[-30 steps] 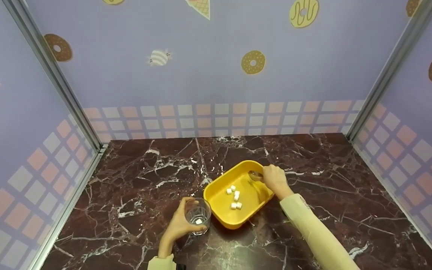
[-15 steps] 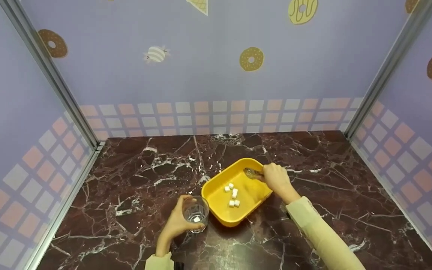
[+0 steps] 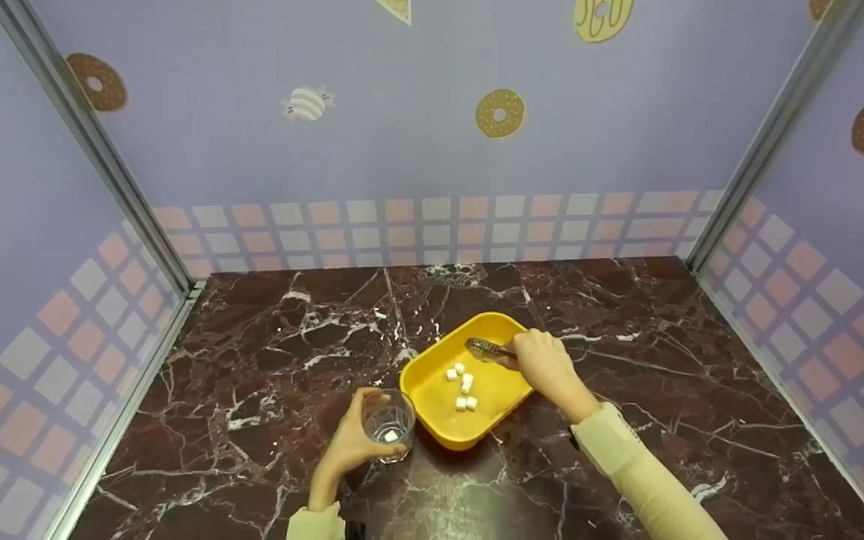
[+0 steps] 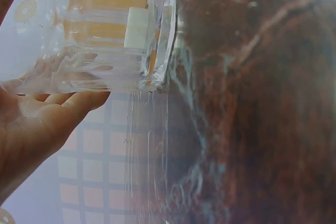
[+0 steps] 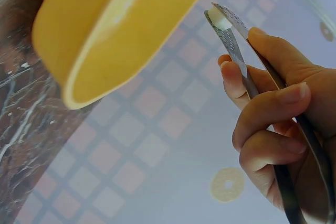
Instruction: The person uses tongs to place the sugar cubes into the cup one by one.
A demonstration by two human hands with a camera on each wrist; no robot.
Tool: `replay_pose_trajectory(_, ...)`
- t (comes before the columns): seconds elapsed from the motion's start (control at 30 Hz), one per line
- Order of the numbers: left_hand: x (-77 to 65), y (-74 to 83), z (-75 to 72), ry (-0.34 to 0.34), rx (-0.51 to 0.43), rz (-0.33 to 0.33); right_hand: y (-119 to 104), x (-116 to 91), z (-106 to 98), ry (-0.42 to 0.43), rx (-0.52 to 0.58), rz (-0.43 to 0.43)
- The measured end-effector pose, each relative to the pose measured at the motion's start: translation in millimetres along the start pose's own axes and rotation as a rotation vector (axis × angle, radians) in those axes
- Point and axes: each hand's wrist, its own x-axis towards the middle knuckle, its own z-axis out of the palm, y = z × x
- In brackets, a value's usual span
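My left hand (image 3: 348, 444) grips a clear glass tumbler (image 3: 397, 412) upright on the tabletop, beside the yellow tub's near left end. One white cube (image 4: 136, 28) lies at the bottom of the glass. Metal tongs (image 3: 487, 349) are held in my right hand (image 3: 547, 369), above the far right part of the yellow tub (image 3: 432, 421). Between the tong tips, the right wrist view shows a pinched white cube (image 5: 219, 18); the head view is too small to show it. Several white cubes (image 3: 466, 384) lie loose on the tub floor.
Dark red marble-patterned tabletop (image 3: 282, 405) surrounds the tub and glass. A lilac back wall (image 3: 372, 165) with printed sweets rises behind it, and side walls stand left and right, with metal strips in the corners.
The tongs have moved left over the tub, toward the loose cubes. My left hand and the glass keep their place beside the tub. The head view has shifted slightly.
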Motion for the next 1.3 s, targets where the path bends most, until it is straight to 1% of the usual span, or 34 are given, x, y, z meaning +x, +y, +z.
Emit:
replay_pose_trajectory(0.2, 0.2, 0.3, 0.8, 0.003, -0.005, -0.014, -12.9, -4.3, -8.5, -0.005, 0.026, -0.057)
replay_pose_trajectory(0.33, 0.5, -0.8, 0.8, 0.009, 0.002, -0.016, -22.3, -6.9, -11.6, 0.015, 0.047, -0.094)
replay_pose_trajectory(0.37, 0.6, -1.1, 0.8, 0.011, 0.001, -0.021, -25.1, -7.5, -12.3, 0.015, 0.053, -0.096)
replay_pose_trajectory(0.5, 0.1, -0.4, 0.5, 0.006, -0.007, -0.009, -37.4, -10.4, -14.3, 0.003, 0.095, -0.11)
replay_pose_trajectory(0.6, -0.7, 5.0, 0.9, 0.004, -0.024, -0.003, -46.6, -13.3, -15.1, -0.015, 0.126, -0.121)
replay_pose_trajectory(0.73, -3.4, 25.3, -0.3, 0.003, -0.048, -0.014, -58.7, -16.1, -13.7, -0.013, 0.111, -0.157)
replay_pose_trajectory(0.83, -3.0, 21.9, -0.9, 0.003, -0.048, -0.017, -68.3, -17.8, -11.5, -0.009, 0.105, -0.174)
replay_pose_trajectory(0.97, -2.2, 16.3, -1.3, 0.008, -0.052, -0.009, -80.8, -20.3, -7.4, -0.022, 0.125, -0.188)
replay_pose_trajectory(1.07, -4.5, 31.7, -2.2, 0.006, -0.061, -0.02, -88.6, -22.1, -3.2, -0.038, 0.117, -0.204)
replay_pose_trajectory(1.13, -5.6, 37.2, -2.4, 0.004, -0.063, -0.036, -93.1, -23.3, -0.8, -0.049, 0.105, -0.207)
replay_pose_trajectory(1.2, -5.9, 38.1, -2.2, 0.003, -0.061, -0.052, -96.8, -24.4, 1.1, -0.06, 0.099, -0.207)
replay_pose_trajectory(1.3, -5.2, 33.5, -1.4, 0.008, -0.074, -0.056, -101.3, -25.6, 3.0, -0.072, 0.103, -0.205)
